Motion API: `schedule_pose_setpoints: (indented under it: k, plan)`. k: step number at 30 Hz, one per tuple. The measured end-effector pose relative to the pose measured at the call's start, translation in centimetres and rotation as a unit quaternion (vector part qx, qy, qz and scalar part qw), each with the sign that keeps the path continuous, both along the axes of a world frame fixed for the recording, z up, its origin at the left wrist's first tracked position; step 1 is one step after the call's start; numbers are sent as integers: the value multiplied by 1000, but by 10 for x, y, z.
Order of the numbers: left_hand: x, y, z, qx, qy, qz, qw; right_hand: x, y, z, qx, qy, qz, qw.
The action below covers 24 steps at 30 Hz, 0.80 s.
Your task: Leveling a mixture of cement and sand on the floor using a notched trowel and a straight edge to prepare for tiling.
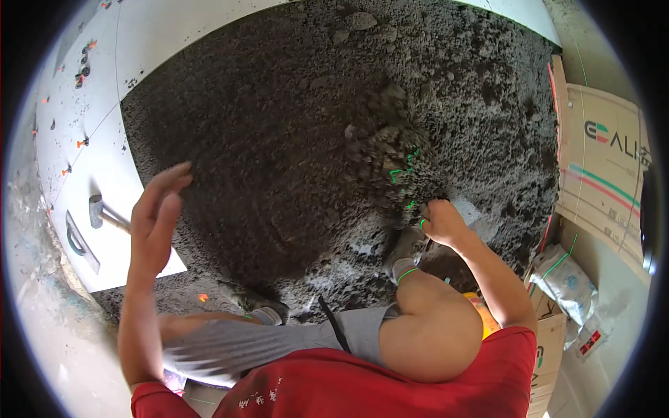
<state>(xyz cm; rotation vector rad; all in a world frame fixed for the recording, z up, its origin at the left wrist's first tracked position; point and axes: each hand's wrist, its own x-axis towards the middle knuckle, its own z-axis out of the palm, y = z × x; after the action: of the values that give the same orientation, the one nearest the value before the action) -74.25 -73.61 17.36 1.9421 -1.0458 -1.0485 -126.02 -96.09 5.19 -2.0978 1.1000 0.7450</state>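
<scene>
My left hand [155, 226] is raised at the left with its fingers stretched out and nothing in it, over the edge between white tile and dark mortar. My right hand [444, 224] is closed in a fist low over the mortar bed, just ahead of my right shoe [405, 252]. What it grips is hidden by blur and loose mix. Beyond the fist a clump of damp, crumbly mortar [390, 157] is smeared by motion, with green laser light on it. The mortar bed [237, 153] looks darker and smoother at left, rougher at right.
White floor tiles [87, 181] with orange and black levelling clips [82, 143] border the left side. A mallet [96, 211] and a flat, handled trowel [81, 242] lie there. Along the right wall stand cardboard boxes [603, 174] and a plastic bag [568, 282].
</scene>
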Motion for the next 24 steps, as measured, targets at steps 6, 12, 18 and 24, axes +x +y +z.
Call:
schedule_pose_setpoints:
  k: [6, 12, 18, 24]
  plan:
    - [-23, 29, 5, -29, 40, 92, 995, 39, 26, 78, 6, 132, 151, 980]
    - [16, 45, -11, -74, -57, -23, 995, 47, -32, -8, -82, 18, -222, 971]
    - [66, 62, 2, -65, -37, 40, 996, 110, 190, -60, 23, -92, -10, 995]
    - [81, 39, -20, -133, 21, 51, 990, 102, 311, 14, 134, 47, 90, 986]
